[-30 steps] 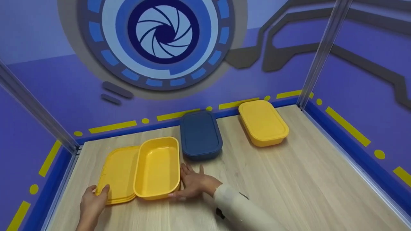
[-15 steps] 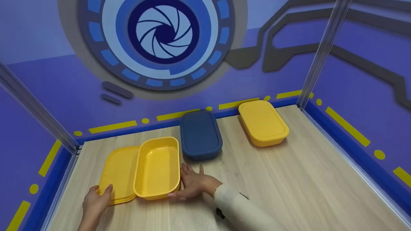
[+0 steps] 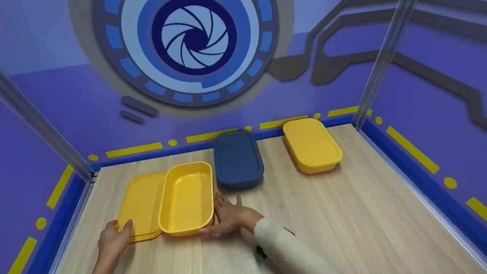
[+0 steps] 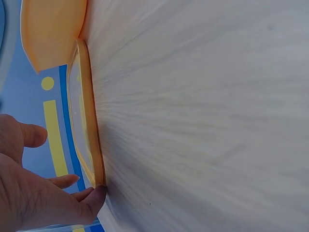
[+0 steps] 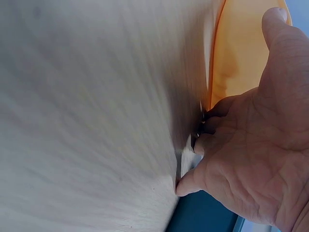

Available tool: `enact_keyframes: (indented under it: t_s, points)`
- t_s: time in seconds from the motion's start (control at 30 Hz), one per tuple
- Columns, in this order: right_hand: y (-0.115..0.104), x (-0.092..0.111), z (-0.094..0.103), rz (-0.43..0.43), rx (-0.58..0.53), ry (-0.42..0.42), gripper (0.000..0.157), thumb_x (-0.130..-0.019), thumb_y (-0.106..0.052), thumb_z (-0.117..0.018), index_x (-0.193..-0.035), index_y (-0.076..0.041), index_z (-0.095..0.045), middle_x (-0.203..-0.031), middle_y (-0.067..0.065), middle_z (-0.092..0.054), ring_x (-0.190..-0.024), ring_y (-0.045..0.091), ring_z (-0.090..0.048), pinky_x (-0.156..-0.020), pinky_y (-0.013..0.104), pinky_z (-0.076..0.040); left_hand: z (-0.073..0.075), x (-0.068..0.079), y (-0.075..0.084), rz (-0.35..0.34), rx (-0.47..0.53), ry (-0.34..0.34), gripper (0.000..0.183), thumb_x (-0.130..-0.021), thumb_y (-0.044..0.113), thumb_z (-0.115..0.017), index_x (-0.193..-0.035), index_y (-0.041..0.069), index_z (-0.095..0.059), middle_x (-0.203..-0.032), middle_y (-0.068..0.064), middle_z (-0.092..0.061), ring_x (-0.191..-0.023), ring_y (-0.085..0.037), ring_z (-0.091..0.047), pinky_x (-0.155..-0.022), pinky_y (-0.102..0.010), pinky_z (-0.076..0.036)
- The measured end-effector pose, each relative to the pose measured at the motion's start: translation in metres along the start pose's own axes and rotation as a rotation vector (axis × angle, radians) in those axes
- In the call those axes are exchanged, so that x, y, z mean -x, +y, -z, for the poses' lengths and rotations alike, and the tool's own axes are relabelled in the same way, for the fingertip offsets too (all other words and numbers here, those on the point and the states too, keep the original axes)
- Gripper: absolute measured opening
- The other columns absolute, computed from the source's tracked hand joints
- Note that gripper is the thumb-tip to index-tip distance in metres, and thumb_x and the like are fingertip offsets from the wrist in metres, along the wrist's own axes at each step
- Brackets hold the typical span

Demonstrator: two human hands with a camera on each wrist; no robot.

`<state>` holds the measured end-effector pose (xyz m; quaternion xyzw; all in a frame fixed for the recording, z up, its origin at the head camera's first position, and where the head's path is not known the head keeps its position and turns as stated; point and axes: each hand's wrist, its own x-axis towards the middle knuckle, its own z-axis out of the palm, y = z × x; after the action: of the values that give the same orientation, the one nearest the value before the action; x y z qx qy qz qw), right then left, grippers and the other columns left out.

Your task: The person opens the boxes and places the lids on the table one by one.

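A flat yellow lid (image 3: pixel 141 203) lies on the wooden tabletop, its right edge against a lidless yellow food container (image 3: pixel 186 201) that stands upright with nothing in it. At the lid's front left corner is my left hand (image 3: pixel 113 240). In the left wrist view its fingertips touch the rim of the lid (image 4: pixel 88 111), while the thumb (image 4: pixel 35 136) stands apart. My right hand (image 3: pixel 230 220) lies along the container's right side, fingers extended and thumb at the front. The right wrist view shows the palm beside the container's yellow wall (image 5: pixel 236 58).
Just behind my right hand a dark blue lidded container (image 3: pixel 238 159) stands near the back wall. Farther right, also by that wall, is a closed yellow container (image 3: pixel 312 144). Purple patterned walls (image 3: pixel 437 114) enclose the tabletop (image 3: pixel 335 217) at the back and sides.
My left hand has shifted slightly to the right, and the lid's left edge sits a little closer to the container. My right hand and the container have stayed in place.
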<state>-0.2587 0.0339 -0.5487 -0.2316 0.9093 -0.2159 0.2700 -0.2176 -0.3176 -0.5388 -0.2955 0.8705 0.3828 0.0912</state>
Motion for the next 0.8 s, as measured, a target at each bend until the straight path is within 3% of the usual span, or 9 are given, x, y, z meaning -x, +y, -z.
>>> enact_keyframes:
  t_s: [0.2, 0.43, 0.63, 0.8]
  points:
    - [-0.001, 0.001, 0.000, -0.005, 0.009, 0.000, 0.124, -0.072, -0.094, -0.042, -0.161, -0.022, 0.007, -0.170, 0.004, 0.003, -0.158, 0.022, -0.002, -0.120, 0.067, 0.002, 0.000, 0.003, 0.002, 0.027, 0.026, 0.023, 0.083, -0.101, 0.046, -0.045, -0.155, -0.007, -0.010, -0.156, -0.036, -0.018, -0.146, -0.052, -0.019, -0.118, -0.060, -0.023]
    - [-0.001, 0.003, 0.000, 0.020, 0.036, 0.018, 0.122, -0.074, -0.094, -0.042, -0.161, -0.023, 0.005, -0.170, 0.006, 0.002, -0.158, 0.024, -0.003, -0.119, 0.069, -0.001, 0.003, 0.013, 0.001, -0.059, 0.005, 0.138, 0.081, -0.099, 0.046, -0.047, -0.153, -0.007, -0.019, -0.146, -0.041, -0.026, -0.135, -0.056, -0.028, -0.113, -0.065, -0.026]
    - [0.000, 0.002, 0.000, 0.008, 0.016, 0.011, 0.123, -0.072, -0.094, -0.042, -0.161, -0.023, 0.005, -0.170, 0.007, 0.001, -0.158, 0.023, -0.002, -0.119, 0.069, -0.001, 0.003, 0.024, 0.008, -0.100, 0.032, 0.138, 0.081, -0.100, 0.049, -0.047, -0.153, -0.007, -0.021, -0.150, -0.039, -0.027, -0.138, -0.054, -0.030, -0.113, -0.064, -0.028]
    - [0.000, 0.001, -0.001, 0.002, 0.017, 0.014, 0.122, -0.072, -0.095, -0.042, -0.161, -0.025, 0.003, -0.170, 0.007, 0.000, -0.158, 0.024, -0.002, -0.119, 0.069, 0.000, -0.002, 0.038, 0.017, -0.107, 0.117, 0.162, 0.074, -0.101, 0.049, -0.045, -0.152, -0.002, -0.029, -0.151, -0.033, -0.035, -0.136, -0.047, -0.039, -0.108, -0.059, -0.039]
